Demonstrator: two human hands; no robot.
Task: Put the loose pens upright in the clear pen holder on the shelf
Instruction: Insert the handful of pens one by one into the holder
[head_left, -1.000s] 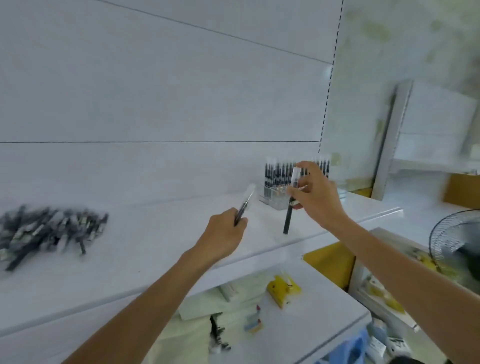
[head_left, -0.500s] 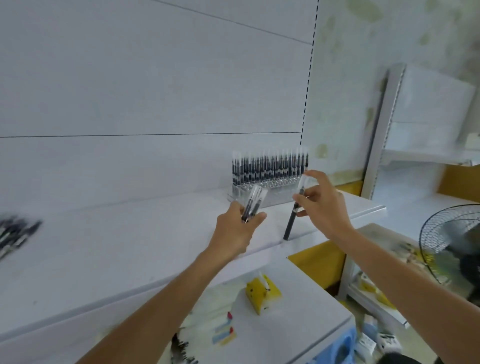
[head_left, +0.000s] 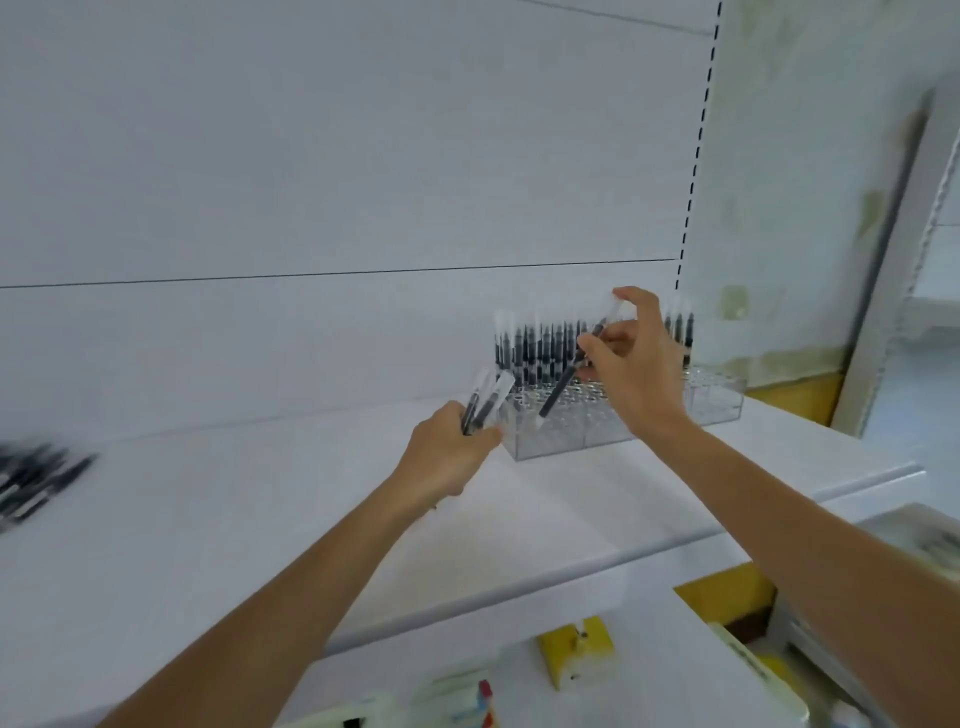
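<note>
Slotting step: the right hand (head_left: 636, 374) pinches a tilted pen (head_left: 558, 389) in its fingers, tip over the pen holder (head_left: 571, 436) at the shelf's (head_left: 260, 519) back right. Next it likely needs straightening, then lowering into a hole. The left hand (head_left: 447, 457) has its fingers clamped on two spare pens (head_left: 485, 400).

Black pens (head_left: 540, 353) with clear caps fill a clear holder (head_left: 566, 441), centre frame, on a white shelf (head_left: 260, 519); yellow box (head_left: 574, 649) below.

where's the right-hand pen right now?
Head view, right of centre: right hand pinches the pen, tilted, tip down at the clear pen holder, in front of the upright pens.
</note>
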